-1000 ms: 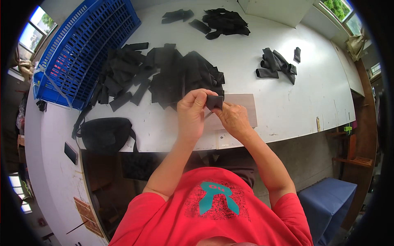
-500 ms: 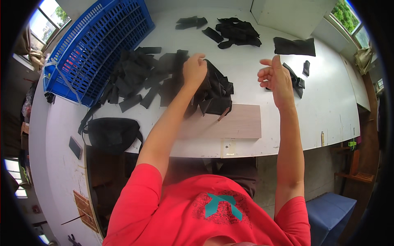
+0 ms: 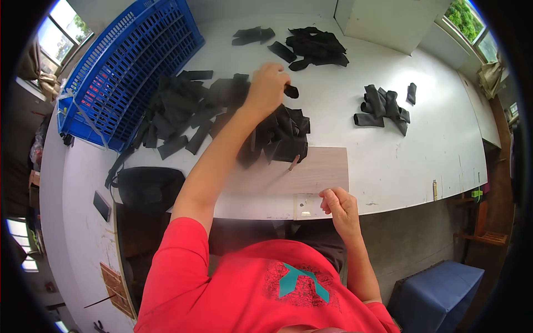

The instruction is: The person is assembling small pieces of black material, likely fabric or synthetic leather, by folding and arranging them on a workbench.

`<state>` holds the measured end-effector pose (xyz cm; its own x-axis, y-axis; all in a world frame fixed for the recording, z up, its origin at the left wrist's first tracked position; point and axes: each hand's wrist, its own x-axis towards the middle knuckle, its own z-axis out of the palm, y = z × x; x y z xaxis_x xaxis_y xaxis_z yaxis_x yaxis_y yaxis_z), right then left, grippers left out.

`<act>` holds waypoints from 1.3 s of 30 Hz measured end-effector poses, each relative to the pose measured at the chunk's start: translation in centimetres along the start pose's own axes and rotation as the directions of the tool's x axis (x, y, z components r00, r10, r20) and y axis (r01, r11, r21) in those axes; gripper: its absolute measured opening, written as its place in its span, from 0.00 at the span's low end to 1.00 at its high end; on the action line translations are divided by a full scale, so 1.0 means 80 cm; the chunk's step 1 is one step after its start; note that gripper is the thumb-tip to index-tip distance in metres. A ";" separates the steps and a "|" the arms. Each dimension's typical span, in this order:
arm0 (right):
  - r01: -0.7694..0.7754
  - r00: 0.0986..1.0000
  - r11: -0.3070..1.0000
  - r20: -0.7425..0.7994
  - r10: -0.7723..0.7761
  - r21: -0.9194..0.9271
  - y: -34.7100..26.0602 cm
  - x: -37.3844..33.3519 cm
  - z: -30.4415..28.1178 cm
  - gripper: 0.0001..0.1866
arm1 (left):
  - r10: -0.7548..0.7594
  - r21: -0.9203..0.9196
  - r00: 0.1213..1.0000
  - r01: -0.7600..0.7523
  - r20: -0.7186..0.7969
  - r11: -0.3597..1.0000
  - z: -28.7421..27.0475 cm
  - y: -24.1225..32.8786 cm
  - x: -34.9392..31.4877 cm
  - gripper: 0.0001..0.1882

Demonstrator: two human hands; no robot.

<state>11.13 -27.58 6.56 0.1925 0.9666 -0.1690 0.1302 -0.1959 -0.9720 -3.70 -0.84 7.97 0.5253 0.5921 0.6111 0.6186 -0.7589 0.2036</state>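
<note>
My left hand reaches far over the white table and is shut on a small black fabric piece above a heap of black pieces. My right hand rests at the table's near edge beside a small pale card, its fingers curled with nothing visible in them. A pale wooden board lies between the heap and the right hand.
A blue plastic crate stands at the left. More black pieces lie in a spread by the crate, a pile at the back and a pile to the right. A black bag sits at the near left. A blue stool stands lower right.
My right hand has come back from the far right pile to the table's near edge. My left hand stays stretched out over the heap, now gripping a small black piece.
</note>
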 end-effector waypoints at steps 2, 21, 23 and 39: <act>0.199 0.980 0.974 0.018 -0.198 -0.110 -0.022 0.001 0.018 0.09 | -0.056 -0.094 0.988 0.043 -0.143 0.995 -0.060 0.022 -0.003 0.06; 0.411 0.844 0.825 -0.179 -0.505 -0.387 -0.051 0.003 0.089 0.04 | -0.708 -0.739 0.705 0.500 0.045 0.451 -0.116 0.161 -0.167 0.07; 0.450 0.789 0.745 -0.171 -0.590 -0.492 -0.048 0.001 0.087 0.04 | -0.704 -0.815 0.672 0.529 0.231 0.237 -0.125 0.175 -0.172 0.06; 0.266 0.954 0.958 0.110 -0.277 0.104 -0.046 0.001 0.060 0.14 | -0.526 -0.775 0.658 0.632 0.539 -0.005 -0.118 0.163 -0.171 0.03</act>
<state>5.97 -25.98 9.34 0.0408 0.9951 0.0902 0.0749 0.0870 -0.9934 -8.33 -21.43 9.48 0.3351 0.9348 -0.1176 -0.1239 0.1674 0.9781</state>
